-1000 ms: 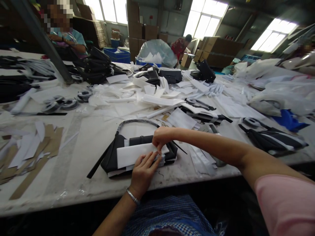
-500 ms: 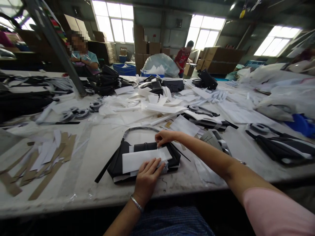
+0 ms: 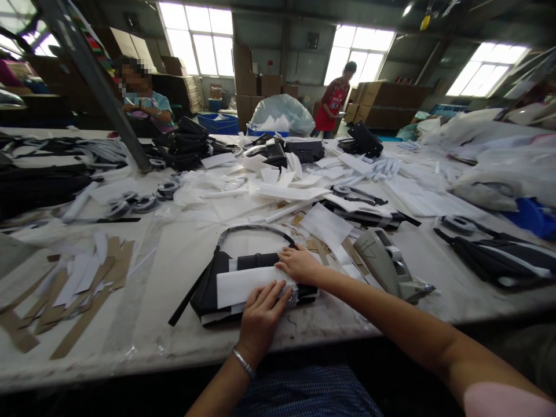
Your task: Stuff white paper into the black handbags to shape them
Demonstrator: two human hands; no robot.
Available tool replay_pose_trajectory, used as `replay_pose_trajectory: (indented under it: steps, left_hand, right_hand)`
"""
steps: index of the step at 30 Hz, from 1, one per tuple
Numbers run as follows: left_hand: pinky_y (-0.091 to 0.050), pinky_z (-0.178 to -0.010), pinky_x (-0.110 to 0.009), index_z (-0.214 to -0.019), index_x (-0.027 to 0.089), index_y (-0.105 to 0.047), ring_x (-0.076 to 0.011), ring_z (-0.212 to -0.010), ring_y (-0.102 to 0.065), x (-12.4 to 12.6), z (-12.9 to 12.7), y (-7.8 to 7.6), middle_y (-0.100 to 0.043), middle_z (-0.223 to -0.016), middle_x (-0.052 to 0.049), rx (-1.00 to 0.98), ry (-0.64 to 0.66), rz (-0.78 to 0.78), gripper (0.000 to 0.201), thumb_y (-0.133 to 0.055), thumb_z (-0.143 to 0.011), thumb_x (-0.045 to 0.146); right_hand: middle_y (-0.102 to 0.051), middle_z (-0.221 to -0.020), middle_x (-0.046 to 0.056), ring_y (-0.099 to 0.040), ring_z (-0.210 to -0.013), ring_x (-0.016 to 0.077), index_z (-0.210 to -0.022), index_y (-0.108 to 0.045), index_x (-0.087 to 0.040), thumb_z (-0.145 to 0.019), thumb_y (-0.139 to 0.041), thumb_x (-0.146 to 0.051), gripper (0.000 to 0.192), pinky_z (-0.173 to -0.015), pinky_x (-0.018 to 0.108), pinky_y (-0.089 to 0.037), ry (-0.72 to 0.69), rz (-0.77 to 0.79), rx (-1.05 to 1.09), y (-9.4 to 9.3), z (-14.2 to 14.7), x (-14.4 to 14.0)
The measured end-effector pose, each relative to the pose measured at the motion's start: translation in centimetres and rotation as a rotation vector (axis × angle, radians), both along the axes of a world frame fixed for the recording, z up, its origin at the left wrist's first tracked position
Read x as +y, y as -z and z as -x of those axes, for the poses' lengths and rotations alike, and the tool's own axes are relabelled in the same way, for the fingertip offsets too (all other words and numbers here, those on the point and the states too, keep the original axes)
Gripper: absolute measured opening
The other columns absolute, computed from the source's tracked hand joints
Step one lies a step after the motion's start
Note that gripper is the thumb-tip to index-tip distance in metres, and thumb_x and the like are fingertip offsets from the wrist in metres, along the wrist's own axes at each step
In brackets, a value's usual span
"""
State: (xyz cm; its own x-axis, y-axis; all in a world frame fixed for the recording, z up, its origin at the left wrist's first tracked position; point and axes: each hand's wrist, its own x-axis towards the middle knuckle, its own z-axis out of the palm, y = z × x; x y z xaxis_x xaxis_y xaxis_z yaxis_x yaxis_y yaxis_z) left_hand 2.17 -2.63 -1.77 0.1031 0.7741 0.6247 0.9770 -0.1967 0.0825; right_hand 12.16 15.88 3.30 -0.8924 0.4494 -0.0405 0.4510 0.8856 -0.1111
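- Since half a second ago, the right hand (image 3: 299,265) has gone from a raised pinch to lying spread at the right end of the white foam sheet (image 3: 245,288); the co-worker in red (image 3: 334,107) at the back has straightened up.
- On my feed the table (image 3: 174,260) is a broad pale surface, grimy along its near edge, with a greyish band running across it at left.
- Past it I see a dim hall: bright paned windows (image 3: 212,37), stacked cardboard boxes (image 3: 386,104), a slanting metal post (image 3: 98,87).
- Near the table's front edge lies the black bag (image 3: 206,292), smooth and leather-like, its curved handle (image 3: 256,227) wrapped in clear film and arching away from the person.
- The foam sheet — matte, flat, rectangular — rests across the bag.
- The left hand (image 3: 263,315) is laid out long, fingers extended over the sheet and some crinkled clear plastic (image 3: 292,294), resting rather than gripping.
- The right hand's fingers are unfolded and slightly apart; I can't tell whether anything is under their tips.
- Just beyond the right forearm sits a grey tape dispenser (image 3: 377,260), hard and rounded — dark marks on its side.
- At left, flat brown and white strips (image 3: 87,278) overlap in a fan.
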Motion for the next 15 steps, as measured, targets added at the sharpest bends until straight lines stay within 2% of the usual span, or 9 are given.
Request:
replay_pose_trajectory:
  steps: [4,6,8,10,12,15]
  left_hand:
    - [-0.050,-0.097,-0.041,-0.130,0.029,-0.061,-0.0241,-0.122,-0.061,0.0,0.1,-0.3,-0.062,-0.137,-0.003,0.017,0.023,0.008,0.040,-0.053,-0.095,0.013]
    - [-0.050,-0.097,-0.041,-0.130,0.029,-0.061,-0.0240,-0.122,-0.061,0.0,0.0,-0.3,-0.061,-0.137,-0.003,0.007,0.020,0.002,0.040,-0.053,-0.095,0.012]
    - [-0.049,-0.098,-0.041,-0.128,0.028,-0.062,-0.0235,-0.122,-0.061,0.0,0.0,-0.2,-0.062,-0.136,-0.003,-0.012,0.021,-0.014,0.038,-0.052,-0.095,0.012]
    - [-0.048,-0.099,-0.041,-0.125,0.026,-0.064,-0.0230,-0.121,-0.062,0.1,0.0,0.0,-0.065,-0.132,-0.004,-0.043,0.036,-0.030,0.033,-0.052,-0.096,0.014]
    - [-0.048,-0.099,-0.040,-0.124,0.022,-0.063,-0.0225,-0.119,-0.063,0.1,0.1,0.0,-0.067,-0.128,-0.006,-0.094,0.050,-0.041,0.030,-0.053,-0.096,0.017]
    - [-0.049,-0.098,-0.038,-0.126,0.017,-0.060,-0.0220,-0.115,-0.065,0.3,0.1,-0.1,-0.070,-0.124,-0.010,-0.168,0.044,-0.039,0.031,-0.052,-0.096,0.018]
  right_hand:
    - [-0.073,-0.111,0.013,-0.059,-0.121,0.0283,-0.099,-0.074,-0.017,-0.102,-0.046,-0.026,0.029,-0.115,0.056,-0.024,0.008,0.019,-0.048,-0.4,0.8,0.7]
    - [-0.070,-0.119,0.013,-0.056,-0.126,0.0288,-0.107,-0.072,-0.017,-0.101,-0.050,-0.030,0.027,-0.116,0.056,-0.025,0.021,0.037,-0.036,-0.9,0.0,0.2]
    - [-0.060,-0.137,0.014,-0.048,-0.135,0.0294,-0.127,-0.064,-0.018,-0.098,-0.053,-0.043,0.040,-0.117,0.054,-0.025,0.022,0.094,0.010,-1.1,-1.7,-1.1]
    - [-0.046,-0.151,0.013,-0.037,-0.143,0.0308,-0.143,-0.050,-0.018,-0.093,-0.057,-0.056,0.064,-0.118,0.053,-0.024,0.027,0.181,0.077,-0.9,-3.9,-2.7]
    - [-0.038,-0.156,0.013,-0.030,-0.147,0.0322,-0.150,-0.041,-0.019,-0.088,-0.061,-0.061,0.077,-0.120,0.054,-0.021,0.039,0.241,0.132,-0.5,-5.6,-4.0]
    - [-0.033,-0.159,0.011,-0.027,-0.148,0.0324,-0.153,-0.036,-0.022,-0.086,-0.066,-0.057,0.081,-0.120,0.055,-0.019,0.061,0.224,0.155,0.3,-6.6,-5.0]
